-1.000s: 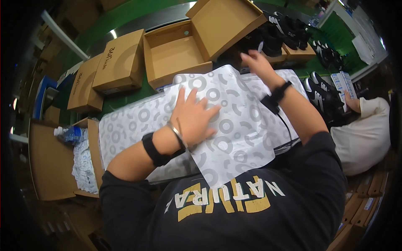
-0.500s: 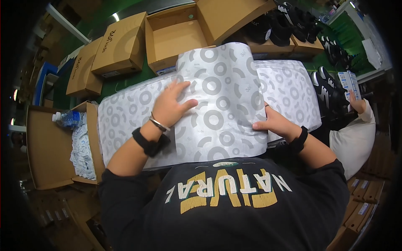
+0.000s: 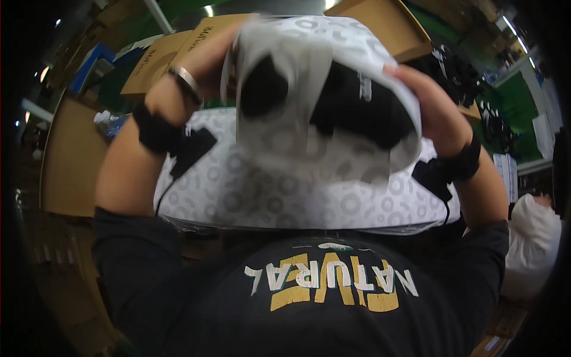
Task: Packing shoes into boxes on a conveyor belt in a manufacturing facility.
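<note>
Raised above the table is a bundle of white wrapping paper (image 3: 351,35) with grey rings and arcs, smeared by motion. Inside its opening, facing me, sit two black shapes that look like a pair of shoes (image 3: 369,107). My left hand (image 3: 208,68) grips the bundle's left side, its fingers hidden behind the paper. On the right edge my right hand (image 3: 437,107) is closed, thumb at the upper rim and fingers out of sight. Beneath lies a wide stack of the same patterned paper (image 3: 208,193), partly covered by the bundle.
Brown shoe boxes (image 3: 156,62) stand at the back left, and a raised box lid (image 3: 398,30) at the back right. An open carton (image 3: 68,160) with a plastic bottle (image 3: 107,121) is at left. Black shoes (image 3: 496,125) and another person's white sleeve (image 3: 529,238) are at right.
Both hands have risen and moved away from me, lifting the paper off the stack. The bundle has tipped, so the black shapes inside now show.
</note>
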A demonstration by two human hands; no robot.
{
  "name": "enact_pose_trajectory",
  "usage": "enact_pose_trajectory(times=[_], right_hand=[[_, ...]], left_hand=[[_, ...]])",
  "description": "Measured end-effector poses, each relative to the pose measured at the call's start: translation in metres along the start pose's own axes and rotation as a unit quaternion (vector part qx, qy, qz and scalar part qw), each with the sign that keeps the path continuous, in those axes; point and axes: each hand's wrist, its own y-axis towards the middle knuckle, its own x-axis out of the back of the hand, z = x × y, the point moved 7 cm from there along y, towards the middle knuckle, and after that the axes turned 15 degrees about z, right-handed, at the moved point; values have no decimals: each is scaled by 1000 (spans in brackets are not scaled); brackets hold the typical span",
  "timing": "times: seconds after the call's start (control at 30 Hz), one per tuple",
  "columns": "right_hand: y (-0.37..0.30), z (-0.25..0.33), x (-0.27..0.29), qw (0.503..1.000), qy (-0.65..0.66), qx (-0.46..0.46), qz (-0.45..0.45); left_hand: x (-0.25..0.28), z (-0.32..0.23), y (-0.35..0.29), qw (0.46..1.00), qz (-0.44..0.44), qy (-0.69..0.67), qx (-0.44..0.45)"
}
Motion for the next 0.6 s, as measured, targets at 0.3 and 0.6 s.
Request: enact_pose_trajectory(times=[0.3, 0.6], right_hand=[[101, 36, 48, 994, 89, 56, -15], [183, -28, 152, 829, -497, -20, -257]], left_hand=[[128, 51, 95, 980, -48, -187, 49], [160, 121, 159, 709, -158, 607, 323]])
